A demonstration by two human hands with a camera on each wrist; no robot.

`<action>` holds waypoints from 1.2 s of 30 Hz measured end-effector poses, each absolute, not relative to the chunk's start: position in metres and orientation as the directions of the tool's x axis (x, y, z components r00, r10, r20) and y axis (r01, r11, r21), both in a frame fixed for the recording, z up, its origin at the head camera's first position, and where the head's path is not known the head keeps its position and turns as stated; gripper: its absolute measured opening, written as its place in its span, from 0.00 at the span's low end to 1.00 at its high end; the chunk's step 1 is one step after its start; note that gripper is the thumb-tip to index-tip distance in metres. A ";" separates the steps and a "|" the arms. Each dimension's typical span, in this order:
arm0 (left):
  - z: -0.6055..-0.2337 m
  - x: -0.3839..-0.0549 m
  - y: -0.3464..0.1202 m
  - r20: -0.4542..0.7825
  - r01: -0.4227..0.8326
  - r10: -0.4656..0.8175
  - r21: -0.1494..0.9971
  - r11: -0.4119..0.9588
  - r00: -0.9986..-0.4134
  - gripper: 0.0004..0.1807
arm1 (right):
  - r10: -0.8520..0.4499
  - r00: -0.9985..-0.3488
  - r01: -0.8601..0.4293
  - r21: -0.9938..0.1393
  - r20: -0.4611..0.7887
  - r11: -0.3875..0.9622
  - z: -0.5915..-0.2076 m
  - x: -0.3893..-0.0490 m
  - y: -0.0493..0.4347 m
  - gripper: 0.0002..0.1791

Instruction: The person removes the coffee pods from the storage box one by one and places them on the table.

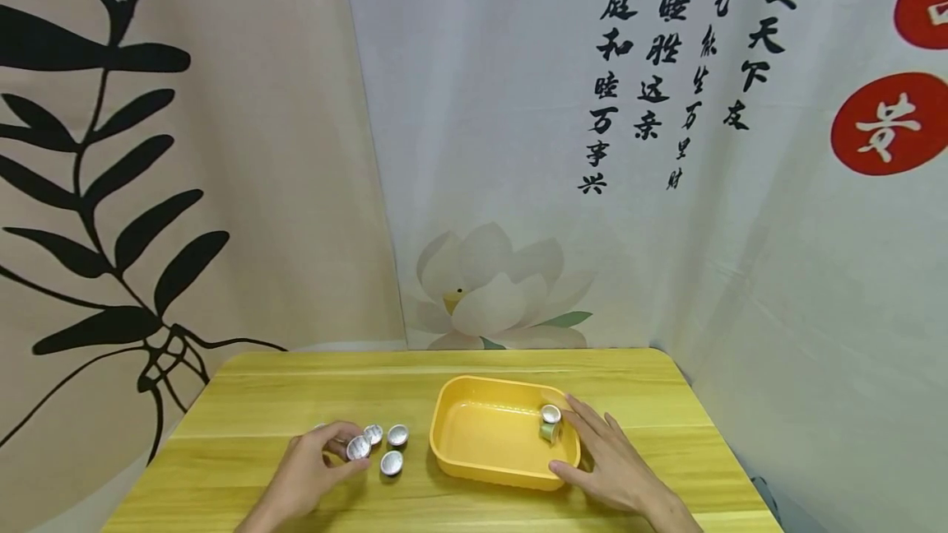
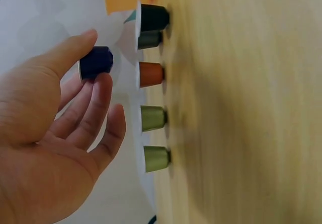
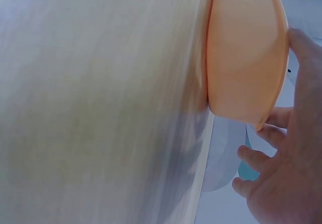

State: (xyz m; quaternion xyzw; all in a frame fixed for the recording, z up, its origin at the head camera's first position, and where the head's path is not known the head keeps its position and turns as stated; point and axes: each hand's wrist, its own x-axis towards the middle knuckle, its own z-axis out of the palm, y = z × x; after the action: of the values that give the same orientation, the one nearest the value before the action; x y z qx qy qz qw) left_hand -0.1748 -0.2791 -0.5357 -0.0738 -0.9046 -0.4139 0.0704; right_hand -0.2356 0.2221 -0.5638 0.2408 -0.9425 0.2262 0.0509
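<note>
My left hand (image 1: 314, 467) pinches a dark blue coffee capsule (image 2: 96, 63) between thumb and fingertips, its silver lid tilted up toward the head camera. Beside it, several capsules stand lid up on the table: a dark green one (image 2: 154, 17), a grey-green one (image 2: 149, 40), an orange one (image 2: 151, 74) and light green ones (image 2: 153, 118). In the head view my left hand hides some of these. My right hand (image 1: 611, 459) rests on the right end of the yellow tray (image 1: 485, 475), thumb and fingertips on its rim. Two capsules (image 1: 549, 432) lie inside at that end.
The wooden table (image 1: 311, 385) has rounded far corners. Behind it hangs a pale cloth backdrop (image 1: 489, 146) with a printed plant, lotus and characters. The tray's left wall stands a short way right of the standing capsules.
</note>
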 end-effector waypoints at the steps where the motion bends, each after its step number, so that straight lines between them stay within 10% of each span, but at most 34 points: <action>1: -0.538 -0.175 -0.279 0.182 0.187 0.075 0.742 0.643 -0.980 0.22 | -0.431 -0.879 -0.476 -0.401 0.202 0.783 -0.564 -0.236 0.222 0.51; 36: -0.570 -0.183 -0.273 0.136 0.140 0.057 0.740 0.657 -0.989 0.20 | -0.434 -0.881 -0.473 -0.395 0.190 0.787 -0.565 -0.236 0.224 0.51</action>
State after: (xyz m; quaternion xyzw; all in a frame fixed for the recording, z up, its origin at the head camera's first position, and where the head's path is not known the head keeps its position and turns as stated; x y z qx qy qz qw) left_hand -0.1828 -0.2730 -0.5700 -0.0539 -0.9089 -0.4103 0.0506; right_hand -0.2363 0.2237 -0.5654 0.2402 -0.9443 0.2204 0.0444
